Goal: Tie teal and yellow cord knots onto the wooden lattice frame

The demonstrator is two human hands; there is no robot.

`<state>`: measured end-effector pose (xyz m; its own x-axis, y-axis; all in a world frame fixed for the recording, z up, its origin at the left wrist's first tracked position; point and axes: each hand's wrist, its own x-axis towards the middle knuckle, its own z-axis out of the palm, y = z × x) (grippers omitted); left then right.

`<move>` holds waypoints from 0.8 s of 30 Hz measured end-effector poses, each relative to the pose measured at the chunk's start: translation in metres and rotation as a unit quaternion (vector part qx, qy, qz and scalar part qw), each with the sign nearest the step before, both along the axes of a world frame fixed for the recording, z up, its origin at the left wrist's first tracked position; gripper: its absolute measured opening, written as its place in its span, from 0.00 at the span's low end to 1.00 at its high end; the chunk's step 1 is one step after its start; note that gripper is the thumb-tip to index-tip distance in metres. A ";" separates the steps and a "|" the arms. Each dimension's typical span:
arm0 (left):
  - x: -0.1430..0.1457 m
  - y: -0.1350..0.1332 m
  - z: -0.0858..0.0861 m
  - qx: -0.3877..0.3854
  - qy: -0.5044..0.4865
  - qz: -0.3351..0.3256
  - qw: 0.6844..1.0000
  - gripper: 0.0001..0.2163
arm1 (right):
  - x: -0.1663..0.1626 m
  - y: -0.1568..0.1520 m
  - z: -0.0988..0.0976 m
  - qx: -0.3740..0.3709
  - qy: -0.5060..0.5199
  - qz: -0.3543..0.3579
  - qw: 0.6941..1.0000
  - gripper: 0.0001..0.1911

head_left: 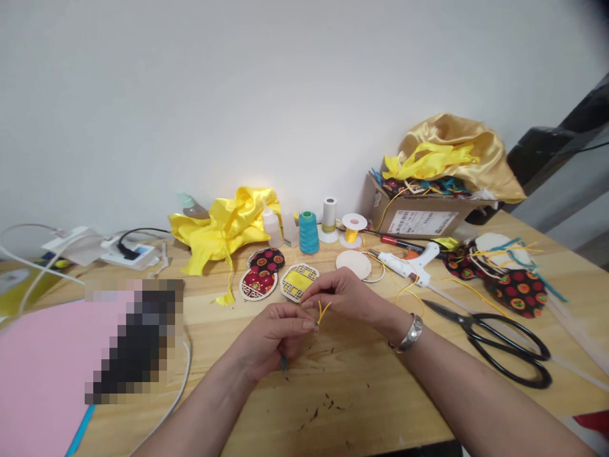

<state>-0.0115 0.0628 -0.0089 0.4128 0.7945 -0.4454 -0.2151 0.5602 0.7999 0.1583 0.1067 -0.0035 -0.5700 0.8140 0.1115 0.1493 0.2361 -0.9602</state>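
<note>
Over the middle of the wooden table, my left hand (280,330) is closed, its thumb and forefinger pinching a thin yellow cord (324,312) whose two ends stick up in a V. A small teal strand (284,363) hangs out below the same hand. Close against it, my right hand (347,295) is closed too, fingertips pressed together; what lies between them is hidden. Just behind my hands is a fretwork wooden piece backed with yellow cloth (299,281). Left of that lie a red-patterned fretwork piece (258,285) and a dark patterned cloth disc (267,260).
Black scissors (499,343) and a white glue gun (412,261) lie at right. Behind stand a teal thread spool (309,233), a yellow cord spool (353,230) and a cardboard box (428,219) of fabric. Yellow satin (228,222) and a power strip (130,252) are at left.
</note>
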 end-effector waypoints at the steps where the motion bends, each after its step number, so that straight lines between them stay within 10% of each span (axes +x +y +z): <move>1: 0.000 0.000 0.000 -0.003 0.000 -0.009 1.000 0.07 | 0.000 -0.001 0.001 -0.001 -0.002 0.005 1.000 0.06; 24: 0.000 0.007 -0.003 0.095 0.012 0.202 0.975 0.07 | -0.003 -0.006 0.006 0.050 -0.064 -0.039 0.996 0.08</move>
